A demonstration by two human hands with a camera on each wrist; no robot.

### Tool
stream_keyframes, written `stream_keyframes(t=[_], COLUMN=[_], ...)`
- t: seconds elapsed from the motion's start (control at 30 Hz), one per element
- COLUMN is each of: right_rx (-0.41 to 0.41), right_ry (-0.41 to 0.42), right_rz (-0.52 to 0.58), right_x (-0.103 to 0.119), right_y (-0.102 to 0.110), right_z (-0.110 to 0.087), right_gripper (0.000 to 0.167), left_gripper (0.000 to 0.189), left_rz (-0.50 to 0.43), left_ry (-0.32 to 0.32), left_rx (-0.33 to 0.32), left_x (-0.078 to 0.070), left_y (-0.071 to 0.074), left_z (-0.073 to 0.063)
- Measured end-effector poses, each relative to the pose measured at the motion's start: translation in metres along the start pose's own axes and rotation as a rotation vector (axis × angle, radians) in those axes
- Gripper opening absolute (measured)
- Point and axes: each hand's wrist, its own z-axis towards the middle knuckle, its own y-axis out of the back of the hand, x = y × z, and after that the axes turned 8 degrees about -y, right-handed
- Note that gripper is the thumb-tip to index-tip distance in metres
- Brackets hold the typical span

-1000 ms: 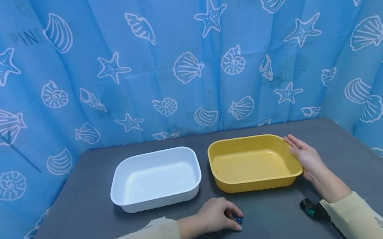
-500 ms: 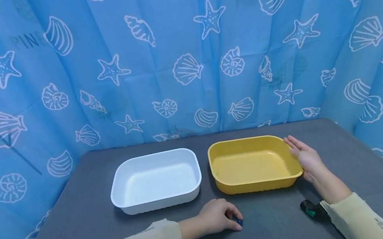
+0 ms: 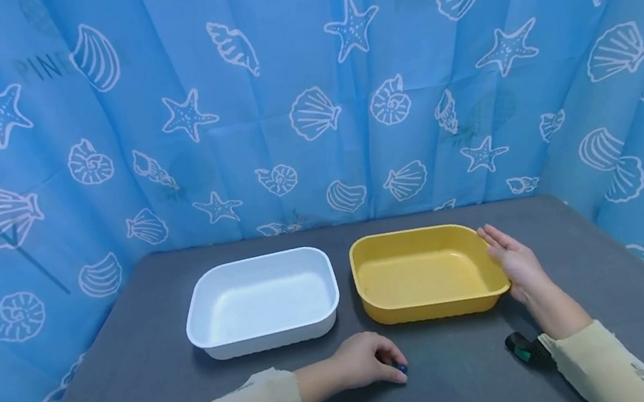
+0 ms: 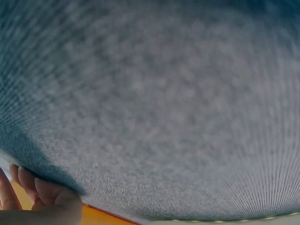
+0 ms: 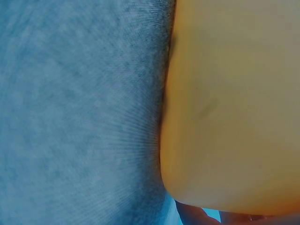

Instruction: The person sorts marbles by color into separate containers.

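My left hand is low over the grey table in front of the two bins, pinching a small dark blue object between thumb and fingertips. The fingers cover most of it, so its kind cannot be told. In the left wrist view the curled fingers show at the lower left corner, near the cloth. My right hand rests against the right end of a yellow rectangular bin, its fingers straight along the outer wall near the rim. In the right wrist view the bin's side fills the right half, with fingertips at its lower edge.
A white rectangular bin stands left of the yellow one, a narrow gap between them. A black strap with a green patch is by the right wrist. A blue shell-print curtain hangs behind the grey-covered table.
The small blue object has shifted slightly in the left fingertips, and less of it shows than a second ago. The right hand and both bins keep their places.
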Motion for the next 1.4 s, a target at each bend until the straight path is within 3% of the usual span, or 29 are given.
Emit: stream_keyframes(t=[0.23, 0.47, 0.8, 1.13, 1.4], right_rx=[-0.006, 0.018, -0.011, -0.024, 0.001], right_ry=[0.001, 0.005, 0.01, 0.004, 0.013], right_rz=[0.003, 0.002, -0.013, -0.005, -0.004], right_x=[-0.002, -0.002, 0.0, 0.0, -0.001], right_y=[-0.001, -0.002, -0.004, -0.001, 0.001], right_z=[0.0, 0.001, 0.002, 0.002, 0.001], right_gripper=[0.053, 0.054, 0.053, 0.053, 0.054], left_gripper=[0.008, 0.012, 0.018, 0.018, 0.017], left_rz=[-0.147, -0.237, -0.331, -0.28, -0.276], left_ry=[0.034, 0.056, -0.036, -0.098, -0.029], left_rx=[-0.02, -0.118, -0.19, -0.337, -0.396], left_x=[0.001, -0.005, -0.02, -0.03, -0.04], left_y=[0.004, 0.015, 0.033, 0.038, 0.043], left_z=[-0.002, -0.003, -0.004, 0.009, 0.02])
